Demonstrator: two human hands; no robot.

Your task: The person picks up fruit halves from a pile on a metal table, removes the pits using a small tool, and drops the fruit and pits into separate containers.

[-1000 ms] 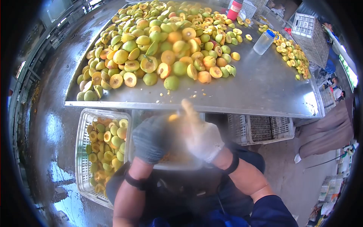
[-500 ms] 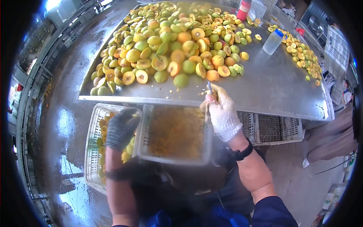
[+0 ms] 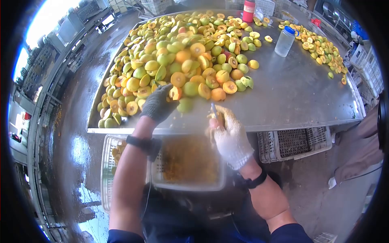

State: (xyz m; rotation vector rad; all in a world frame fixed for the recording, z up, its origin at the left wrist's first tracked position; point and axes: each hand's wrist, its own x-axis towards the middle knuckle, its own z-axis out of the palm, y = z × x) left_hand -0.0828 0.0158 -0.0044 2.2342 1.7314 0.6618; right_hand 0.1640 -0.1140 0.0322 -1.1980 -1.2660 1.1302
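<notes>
A wet floor [image 3: 83, 141] runs beside a metal table [image 3: 291, 95] heaped with cut fruit [image 3: 150, 60] in the head view. The gray-gloved left hand [image 3: 159, 104] is at the heap's near side, fingertips at a fruit half [image 3: 175, 93]; whether they are clamped on it, I cannot tell. The white-gloved right hand [image 3: 231, 137] has its fingers closed around a slim tool [image 3: 214, 108], tip upward. Gripping the half by its rim, tool kept well apart from the left fingers, seems safest.

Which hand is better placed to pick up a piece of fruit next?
Probably the left hand: it is at the edge of the fruit pile, while the right hand holds a thin tool.
</notes>
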